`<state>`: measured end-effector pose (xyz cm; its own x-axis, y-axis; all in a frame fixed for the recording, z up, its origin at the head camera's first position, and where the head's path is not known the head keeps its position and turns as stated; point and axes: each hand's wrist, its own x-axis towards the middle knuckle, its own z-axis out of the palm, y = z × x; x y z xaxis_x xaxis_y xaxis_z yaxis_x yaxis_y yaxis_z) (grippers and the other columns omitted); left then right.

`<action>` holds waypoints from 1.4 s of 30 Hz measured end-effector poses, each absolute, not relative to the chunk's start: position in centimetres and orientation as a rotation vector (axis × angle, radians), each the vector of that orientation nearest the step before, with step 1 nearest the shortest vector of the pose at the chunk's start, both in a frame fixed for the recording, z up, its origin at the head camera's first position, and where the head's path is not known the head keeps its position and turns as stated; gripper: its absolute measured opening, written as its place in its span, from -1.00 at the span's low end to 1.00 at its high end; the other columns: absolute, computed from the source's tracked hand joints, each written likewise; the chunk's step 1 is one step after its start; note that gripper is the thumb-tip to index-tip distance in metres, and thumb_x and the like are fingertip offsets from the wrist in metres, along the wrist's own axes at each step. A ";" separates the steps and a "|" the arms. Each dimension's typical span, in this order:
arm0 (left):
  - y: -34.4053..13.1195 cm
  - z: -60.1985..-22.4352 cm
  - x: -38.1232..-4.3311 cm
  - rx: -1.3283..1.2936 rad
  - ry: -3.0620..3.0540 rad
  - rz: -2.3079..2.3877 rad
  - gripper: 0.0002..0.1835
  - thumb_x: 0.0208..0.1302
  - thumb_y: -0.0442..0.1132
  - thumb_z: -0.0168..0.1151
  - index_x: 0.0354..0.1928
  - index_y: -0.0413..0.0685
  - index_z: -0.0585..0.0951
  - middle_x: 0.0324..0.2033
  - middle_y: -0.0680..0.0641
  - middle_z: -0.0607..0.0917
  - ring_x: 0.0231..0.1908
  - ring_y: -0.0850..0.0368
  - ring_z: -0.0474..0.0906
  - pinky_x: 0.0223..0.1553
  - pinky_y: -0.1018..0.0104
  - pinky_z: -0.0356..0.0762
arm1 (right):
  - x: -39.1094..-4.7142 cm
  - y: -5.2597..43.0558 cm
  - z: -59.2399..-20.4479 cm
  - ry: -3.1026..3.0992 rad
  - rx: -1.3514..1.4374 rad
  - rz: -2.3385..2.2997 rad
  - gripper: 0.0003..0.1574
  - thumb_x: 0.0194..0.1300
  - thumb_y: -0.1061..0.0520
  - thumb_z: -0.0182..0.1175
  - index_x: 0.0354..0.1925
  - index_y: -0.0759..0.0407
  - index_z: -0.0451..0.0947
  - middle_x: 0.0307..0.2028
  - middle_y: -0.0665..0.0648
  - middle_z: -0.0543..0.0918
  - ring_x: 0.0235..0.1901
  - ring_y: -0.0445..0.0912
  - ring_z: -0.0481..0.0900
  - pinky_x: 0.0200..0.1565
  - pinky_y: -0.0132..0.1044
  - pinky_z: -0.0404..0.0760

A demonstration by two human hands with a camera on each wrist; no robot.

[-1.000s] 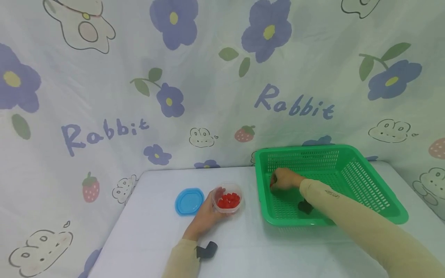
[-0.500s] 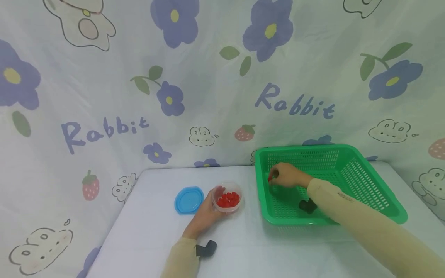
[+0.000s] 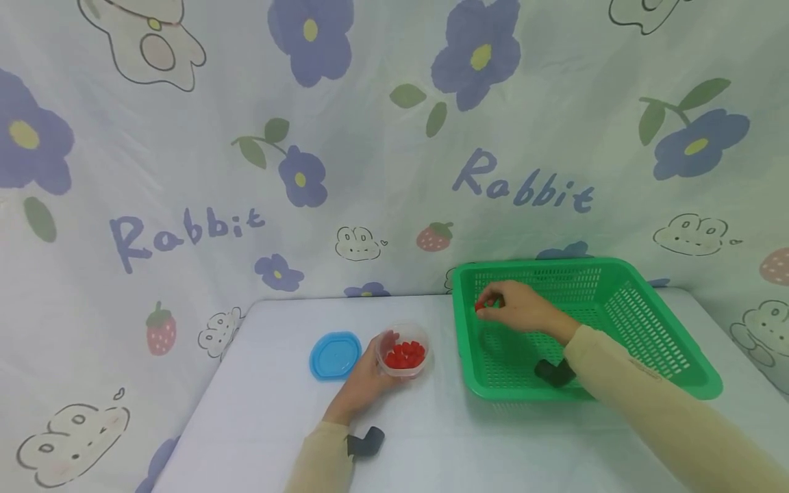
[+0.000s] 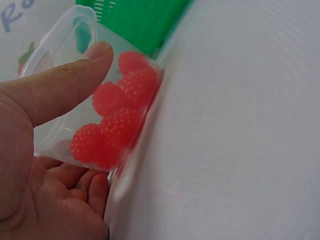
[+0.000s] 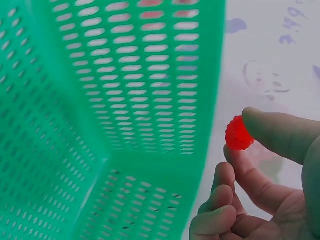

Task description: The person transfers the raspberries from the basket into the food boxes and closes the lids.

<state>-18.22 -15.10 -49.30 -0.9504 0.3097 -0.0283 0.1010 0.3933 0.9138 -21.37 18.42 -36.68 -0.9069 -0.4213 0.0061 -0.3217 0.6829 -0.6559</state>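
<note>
A clear plastic tub (image 4: 55, 127) stands on the white table with several red raspberries (image 3: 405, 356) in its bottom. My left hand (image 3: 365, 383) grips it from the left, thumb along one side and fingers round the other. Over the left part of a green basket (image 3: 465, 342) is my right hand (image 3: 516, 307). It pinches a single raspberry (image 5: 239, 133) between thumb and index fingertip, while the other fingers curl loosely. In the right wrist view the berry is apart from the basket's wall.
A blue lid (image 3: 335, 356) lies on the table just left of the tub. The green basket has slotted walls and stands to the tub's right. Behind the table hangs a printed curtain (image 3: 370, 137) with flowers and rabbits.
My right hand has risen from low inside the basket with the raspberry, moving up toward the basket's back. The left hand and tub have stayed put.
</note>
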 end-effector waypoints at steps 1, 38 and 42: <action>-15.1 -49.3 -18.2 0.369 2.455 1.589 0.03 0.06 -0.01 0.57 0.53 0.18 0.18 0.42 0.08 0.37 0.45 -0.06 0.18 0.28 -0.21 0.39 | -21.2 18.3 -36.4 2.749 -0.609 -1.037 -0.72 0.40 0.03 0.26 -0.04 0.18 0.64 -0.16 0.11 0.63 -0.27 -0.06 0.49 -0.22 -0.16 0.52; -15.1 -49.7 -18.4 0.350 2.419 1.610 0.09 0.00 0.06 0.59 0.53 0.16 0.17 0.40 0.07 0.37 0.43 -0.07 0.20 0.26 -0.19 0.43 | -16.9 8.8 -36.2 2.850 -0.551 -1.209 -0.80 0.27 0.13 0.38 -0.13 0.12 0.66 -0.23 0.03 0.60 -0.21 -0.03 0.50 -0.24 -0.27 0.56; -15.1 -49.5 -18.4 0.352 2.442 1.601 0.08 -0.01 0.06 0.59 0.53 0.18 0.18 0.40 0.08 0.38 0.42 -0.06 0.22 0.26 -0.16 0.44 | -16.8 7.7 -36.2 2.857 -0.519 -1.225 -0.77 0.26 0.15 0.39 -0.11 0.13 0.66 -0.22 0.06 0.62 -0.21 -0.05 0.50 -0.25 -0.28 0.58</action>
<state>-18.37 -15.07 -49.53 -0.9516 0.3050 -0.0365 0.0881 0.3848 0.9188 -16.76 7.73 -36.19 -0.9456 -0.2947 0.1376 -0.3028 0.6435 -0.7030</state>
